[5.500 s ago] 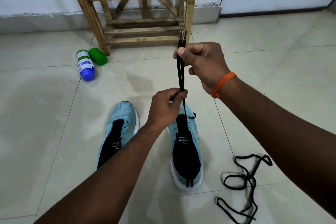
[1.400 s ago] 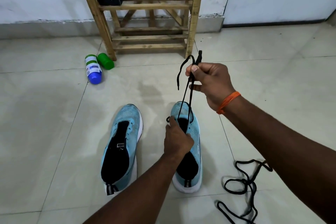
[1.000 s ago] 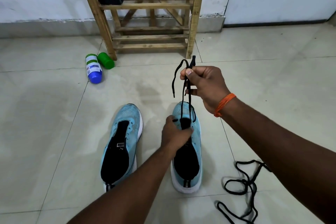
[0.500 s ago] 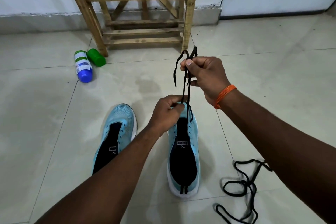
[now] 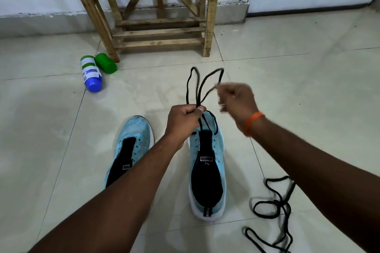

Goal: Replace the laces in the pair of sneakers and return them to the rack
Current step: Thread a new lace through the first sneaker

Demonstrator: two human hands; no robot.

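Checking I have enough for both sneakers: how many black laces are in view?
2: one lace pinched by both hands above the right sneaker; one loose lace on the floor, right of it. Others may be hidden.

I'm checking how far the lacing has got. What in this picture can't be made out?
- Head view: which eyelets the lace passes through; the left hand covers the right sneaker there.
- Right hand: motion-blurred, so its grip on the lace end is unclear.
- Left sneaker: heel hidden by the left forearm.
- Spare lace: cut off by the bottom edge.
- Bottle label: too small to read.
- Rack: top cut off.
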